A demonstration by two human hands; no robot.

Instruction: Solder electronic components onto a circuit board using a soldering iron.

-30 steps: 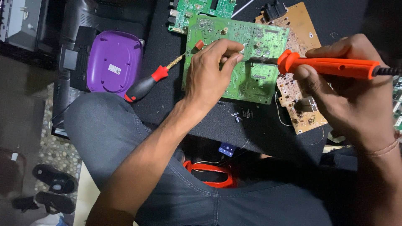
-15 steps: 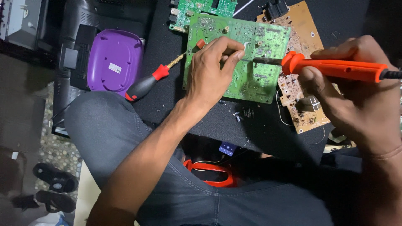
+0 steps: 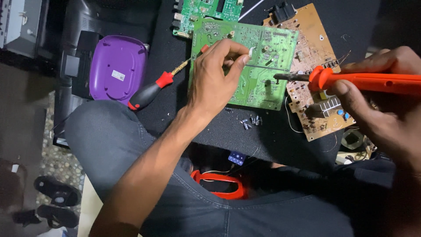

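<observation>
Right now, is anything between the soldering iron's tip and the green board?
Nothing visible. The soldering iron in the right hand has its tip over the green circuit board. The left hand pinches a thin wire further left, clear of the tip.

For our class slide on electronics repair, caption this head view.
Left hand steadies a green circuit board while right hand holds an orange soldering iron over it.

A small white rectangular label [image 3: 118,75] sits on the purple oval case [image 3: 115,66] at upper left, its print apparently dark.
</observation>
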